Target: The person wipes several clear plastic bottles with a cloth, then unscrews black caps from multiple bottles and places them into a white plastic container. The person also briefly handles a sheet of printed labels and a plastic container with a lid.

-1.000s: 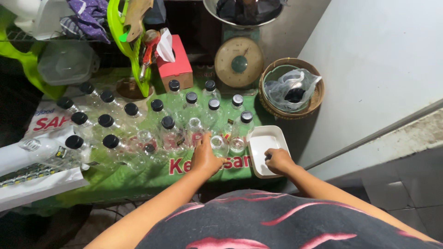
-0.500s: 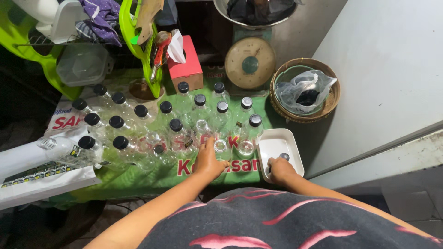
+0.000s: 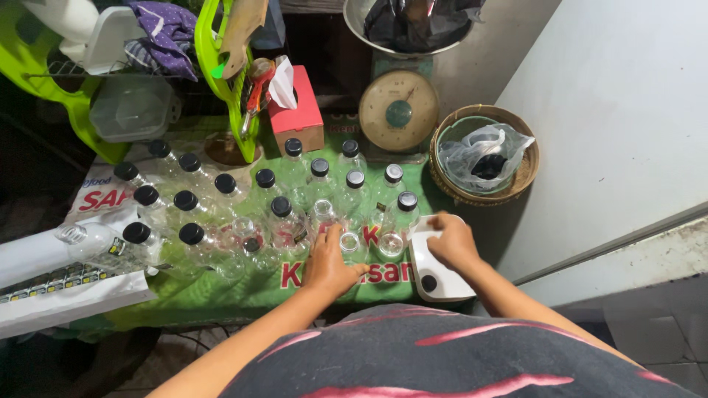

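Observation:
Several clear plastic bottles stand in rows on a green printed cloth; most carry black caps, such as one capped bottle. A few at the front are uncapped. My left hand wraps around one uncapped bottle in the front row. Another uncapped bottle stands just to its right. My right hand hovers over the upper edge of a white tray, fingers curled and pointing left toward the bottles; what they pinch is hidden. One black cap lies in the tray.
Behind the bottles stand a round-dial weighing scale, a red tissue box and a green rack. A woven basket with a plastic bag sits at the right beside a white wall. A lying bottle and white packets are at left.
My right hand has lifted out of the tray and moved up-left toward the bottles. My left hand has stayed on the front-row bottle. The view has shifted slightly.

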